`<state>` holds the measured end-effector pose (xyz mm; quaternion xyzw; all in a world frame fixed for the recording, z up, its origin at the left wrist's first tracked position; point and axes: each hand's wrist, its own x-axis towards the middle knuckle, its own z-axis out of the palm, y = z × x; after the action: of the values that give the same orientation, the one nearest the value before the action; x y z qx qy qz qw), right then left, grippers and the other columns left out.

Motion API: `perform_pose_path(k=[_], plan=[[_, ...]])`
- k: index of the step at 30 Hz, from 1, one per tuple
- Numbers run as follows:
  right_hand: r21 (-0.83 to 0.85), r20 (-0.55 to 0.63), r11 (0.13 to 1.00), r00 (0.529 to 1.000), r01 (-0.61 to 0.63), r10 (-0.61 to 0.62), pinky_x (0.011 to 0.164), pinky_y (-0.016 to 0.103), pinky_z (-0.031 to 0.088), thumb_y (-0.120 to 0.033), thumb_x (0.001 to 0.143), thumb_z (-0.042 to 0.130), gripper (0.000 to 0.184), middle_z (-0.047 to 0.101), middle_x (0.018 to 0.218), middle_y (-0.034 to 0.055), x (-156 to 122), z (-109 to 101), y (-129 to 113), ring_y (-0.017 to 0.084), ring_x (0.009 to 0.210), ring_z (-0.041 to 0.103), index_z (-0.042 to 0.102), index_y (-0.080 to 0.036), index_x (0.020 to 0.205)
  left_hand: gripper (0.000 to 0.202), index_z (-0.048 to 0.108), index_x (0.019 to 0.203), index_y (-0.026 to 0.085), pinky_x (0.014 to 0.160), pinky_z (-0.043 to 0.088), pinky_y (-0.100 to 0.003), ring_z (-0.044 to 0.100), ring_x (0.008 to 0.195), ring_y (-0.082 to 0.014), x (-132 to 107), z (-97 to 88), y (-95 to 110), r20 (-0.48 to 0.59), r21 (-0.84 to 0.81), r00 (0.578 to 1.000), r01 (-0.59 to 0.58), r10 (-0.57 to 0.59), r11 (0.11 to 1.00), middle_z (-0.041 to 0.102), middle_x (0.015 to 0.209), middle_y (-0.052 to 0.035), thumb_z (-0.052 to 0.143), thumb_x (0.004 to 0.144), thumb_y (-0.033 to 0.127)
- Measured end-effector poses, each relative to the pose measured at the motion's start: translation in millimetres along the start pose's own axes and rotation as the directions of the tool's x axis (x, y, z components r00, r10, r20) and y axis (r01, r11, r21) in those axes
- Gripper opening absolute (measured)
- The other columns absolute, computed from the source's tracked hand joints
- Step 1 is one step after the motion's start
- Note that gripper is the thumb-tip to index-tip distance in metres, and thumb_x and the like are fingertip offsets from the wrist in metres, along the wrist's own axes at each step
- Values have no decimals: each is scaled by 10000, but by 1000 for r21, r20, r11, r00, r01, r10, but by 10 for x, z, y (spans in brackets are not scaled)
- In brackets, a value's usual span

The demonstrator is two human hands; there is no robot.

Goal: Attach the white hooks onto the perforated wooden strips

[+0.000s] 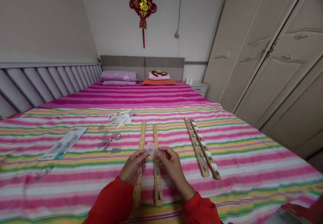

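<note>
My left hand (135,163) pinches a small clear plastic bag (150,148) with something tiny and shiny in it. Just right of the bag, my right hand (171,163) has thumb and forefinger closed; whatever lies between them is too small to make out. Below the hands lie two long wooden strips with rows of holes. The left strip (137,192) shows bare holes, while the right strip (157,182) carries a few small metal pieces along its near half. My right fingertips are over this right strip; whether they touch it I cannot tell.
Two more strips with metal pieces (196,143) and white pieces (208,154) lie to the right. Leftward are small clear bags (108,141), a pile of packets (121,118), a flat clear package (65,144) and thin loops (44,171). Everything rests on a striped bed sheet (239,170).
</note>
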<state>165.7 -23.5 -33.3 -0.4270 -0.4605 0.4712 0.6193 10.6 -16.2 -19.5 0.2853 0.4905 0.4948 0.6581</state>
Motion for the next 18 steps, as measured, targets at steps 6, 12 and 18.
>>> perform_pose_path(k=[6,12,18], plan=[[-293,58,911,956,291,-287,742,292,495,-210,688,685,319,606,1031,64,-77,-16,-107,204,918,583,676,-241,1006,110,668,798,202,692,425,-283,576,749,-173,-108,54,54,256,749,793,-524,553,404,653,790,-44,587,760,266],[-315,138,877,932,362,-335,868,357,461,-186,767,633,251,622,1029,73,-110,-45,-26,227,1001,564,698,-261,998,160,658,767,216,695,362,-304,566,752,-195,-238,103,349,572,814,734,-562,368,-145,641,764,-50,503,800,201],[-331,216,855,914,400,-344,727,313,469,-190,821,579,172,610,836,54,-182,-51,-107,199,837,577,728,-245,885,164,670,723,215,686,356,-290,561,737,-185,-253,192,502,641,765,722,-629,261,-141,637,733,-40,523,770,161]])
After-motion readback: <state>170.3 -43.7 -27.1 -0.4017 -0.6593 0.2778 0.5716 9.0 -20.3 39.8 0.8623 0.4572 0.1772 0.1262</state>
